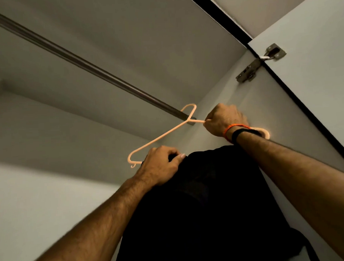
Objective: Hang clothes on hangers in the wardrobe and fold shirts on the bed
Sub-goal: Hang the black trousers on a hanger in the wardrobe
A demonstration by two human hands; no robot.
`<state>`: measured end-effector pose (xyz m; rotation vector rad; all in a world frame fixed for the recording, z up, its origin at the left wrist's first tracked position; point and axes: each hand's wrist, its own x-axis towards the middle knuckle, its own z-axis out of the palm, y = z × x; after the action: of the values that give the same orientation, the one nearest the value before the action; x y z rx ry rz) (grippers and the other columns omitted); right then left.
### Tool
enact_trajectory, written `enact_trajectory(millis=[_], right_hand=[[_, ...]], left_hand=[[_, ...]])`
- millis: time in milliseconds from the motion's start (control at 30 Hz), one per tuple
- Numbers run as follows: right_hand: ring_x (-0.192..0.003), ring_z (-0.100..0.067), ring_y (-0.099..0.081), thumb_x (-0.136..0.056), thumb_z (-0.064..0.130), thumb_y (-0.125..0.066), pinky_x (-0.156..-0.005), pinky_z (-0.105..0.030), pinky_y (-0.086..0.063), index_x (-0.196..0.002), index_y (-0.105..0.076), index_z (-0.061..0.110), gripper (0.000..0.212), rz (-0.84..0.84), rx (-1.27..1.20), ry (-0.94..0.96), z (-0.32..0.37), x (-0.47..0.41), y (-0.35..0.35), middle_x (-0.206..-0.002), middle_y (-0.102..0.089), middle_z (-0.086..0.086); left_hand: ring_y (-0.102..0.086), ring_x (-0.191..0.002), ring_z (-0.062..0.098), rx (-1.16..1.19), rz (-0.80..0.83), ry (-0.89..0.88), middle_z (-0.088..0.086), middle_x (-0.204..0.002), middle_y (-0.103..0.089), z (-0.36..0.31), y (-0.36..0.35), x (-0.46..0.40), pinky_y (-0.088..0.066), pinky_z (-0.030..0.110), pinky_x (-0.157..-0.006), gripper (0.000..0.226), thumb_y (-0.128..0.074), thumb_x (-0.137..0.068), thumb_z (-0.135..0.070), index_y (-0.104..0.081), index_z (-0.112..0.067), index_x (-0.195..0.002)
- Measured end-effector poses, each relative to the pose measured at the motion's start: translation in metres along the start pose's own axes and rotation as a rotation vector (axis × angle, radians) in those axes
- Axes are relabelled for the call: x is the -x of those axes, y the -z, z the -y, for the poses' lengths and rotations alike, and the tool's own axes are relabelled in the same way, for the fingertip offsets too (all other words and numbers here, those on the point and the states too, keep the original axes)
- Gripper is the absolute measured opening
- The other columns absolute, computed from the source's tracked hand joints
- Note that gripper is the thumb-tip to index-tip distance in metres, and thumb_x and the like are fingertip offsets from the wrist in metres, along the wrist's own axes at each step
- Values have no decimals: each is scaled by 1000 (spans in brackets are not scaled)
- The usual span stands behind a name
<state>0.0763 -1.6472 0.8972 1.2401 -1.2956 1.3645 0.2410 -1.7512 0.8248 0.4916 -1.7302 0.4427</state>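
Peach hanger [159, 137] hooked on rail, black garment [209, 197] draped.

Peach hanger [159, 137] hooked on wardrobe rail [81, 61], right hand [224, 121] gripping it, left hand [161, 166] pinching black garment [210, 207].

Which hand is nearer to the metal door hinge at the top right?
Right. The right hand grips the peach plastic hanger just below-left of the metal hinge; the left hand pinches the black garment lower and farther left.
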Motion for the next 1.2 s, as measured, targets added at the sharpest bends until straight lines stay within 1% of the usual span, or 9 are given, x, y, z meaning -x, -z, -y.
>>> enact_trajectory(millis=[200,367,533,600,700,733,900,1067,1200], right_hand=[[-88,-33,-59,-85,42,-66,-84,-40,-54,-108,-72,16,35,-7,18,-2,10,-23,-12,-92,-61,-8],[-98,-34,-60,-84,42,-68,-86,-40,-52,-107,-69,14,36,6,34,0,19,-42,-24,-100,-62,-11],[-95,-31,-62,-89,36,-63,-86,-41,-54,-107,-66,14,28,43,68,19,21,-48,-40,-98,-62,-9],[-90,-30,-59,-88,34,-63,-79,-38,-52,-102,-64,16,23,52,76,29,18,-45,-43,-96,-60,-8],[-85,-28,-60,-86,32,-63,-72,-34,-50,-95,-64,13,21,116,59,34,15,-41,-44,-91,-63,-6],[-85,-27,-61,-86,32,-63,-72,-34,-50,-95,-65,14,20,121,60,39,14,-40,-43,-91,-64,-6],[-80,-29,-52,-88,33,-59,-72,-33,-44,-91,-58,19,14,76,183,128,11,-29,-32,-79,-52,-3],[-82,-29,-53,-89,33,-57,-80,-37,-52,-106,-66,18,25,80,241,162,4,-28,-26,-91,-57,-4],[-81,-29,-48,-92,28,-58,-75,-36,-46,-112,-63,17,24,46,299,202,1,-29,-26,-86,-48,-5]], left_hand=[[-63,-75,15,-12,-56,-28,-2,-75,-69,17,-7,-27,-44,25,-70,26,-59,-96,-36,-69,-24,-75],[-65,-78,17,-6,-97,-17,0,-77,-71,29,-5,-42,-50,29,-75,27,-59,-96,-35,-74,-17,-81],[-65,-84,14,-10,-76,14,-1,-85,-72,36,-7,-40,-51,29,-80,20,-61,-95,-32,-74,-20,-86],[-64,-83,14,-17,-64,10,-1,-85,-72,37,-9,-34,-49,25,-77,19,-62,-94,-31,-74,-19,-86],[-60,-77,7,-61,-35,12,-7,-79,-68,38,-16,-21,-37,7,-60,18,-61,-95,-32,-74,-22,-88],[-58,-76,6,-60,-38,11,-10,-76,-65,39,-19,-18,-35,5,-58,18,-60,-96,-32,-75,-22,-89],[-64,-84,11,26,-53,27,-9,-82,-70,39,-25,-14,-45,24,-77,18,-59,-96,-32,-72,-26,-86],[-63,-87,11,-19,-59,69,-7,-87,-71,31,-23,-13,-40,22,-76,18,-58,-96,-32,-73,-26,-88],[-63,-94,13,-15,-18,109,-4,-94,-72,25,-28,-15,-45,26,-82,20,-56,-98,-33,-74,-23,-95]])
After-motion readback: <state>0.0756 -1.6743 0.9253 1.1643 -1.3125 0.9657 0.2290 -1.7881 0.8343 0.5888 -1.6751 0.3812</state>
